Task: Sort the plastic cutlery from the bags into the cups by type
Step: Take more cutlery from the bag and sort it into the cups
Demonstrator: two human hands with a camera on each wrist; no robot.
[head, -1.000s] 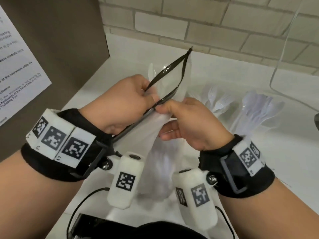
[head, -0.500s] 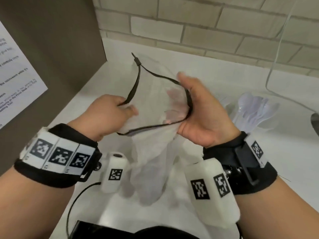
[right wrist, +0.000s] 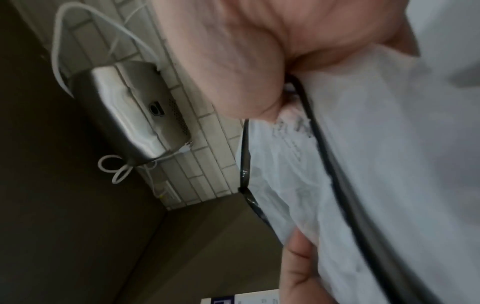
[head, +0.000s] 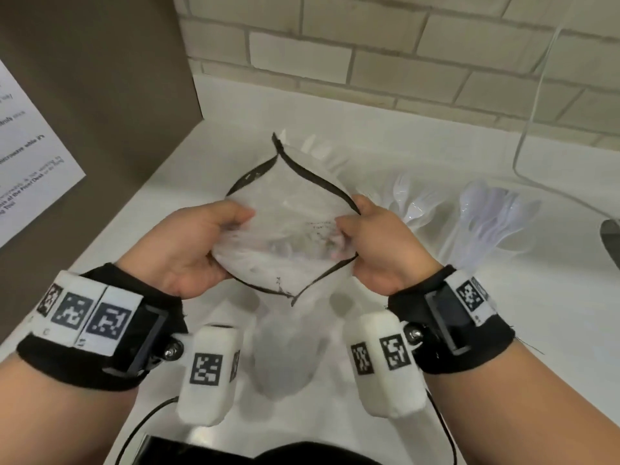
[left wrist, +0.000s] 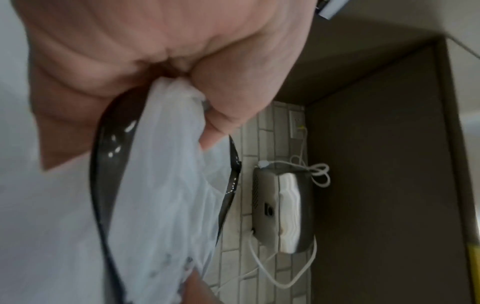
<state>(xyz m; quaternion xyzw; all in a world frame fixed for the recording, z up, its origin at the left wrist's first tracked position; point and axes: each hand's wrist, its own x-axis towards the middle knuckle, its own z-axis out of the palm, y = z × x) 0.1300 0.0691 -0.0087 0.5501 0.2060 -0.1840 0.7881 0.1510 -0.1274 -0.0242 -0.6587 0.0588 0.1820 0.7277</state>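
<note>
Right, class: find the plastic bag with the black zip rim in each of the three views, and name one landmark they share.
Head: bag at centre, held between both hands.
Left wrist: bag hangs at centre-left, below the fingers.
Right wrist: bag fills the right side.
Shared landmark: the bag's black zip rim.

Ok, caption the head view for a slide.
Both hands, left hand and right hand, hold the black-rimmed bag open above the white counter.

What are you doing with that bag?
A person is holding a clear plastic bag with a black zip edge above the white counter. The left hand grips one side, the right hand grips the other, and its mouth is pulled wide open. Behind it stand clear plastic forks and spoons, already sorted.
</note>
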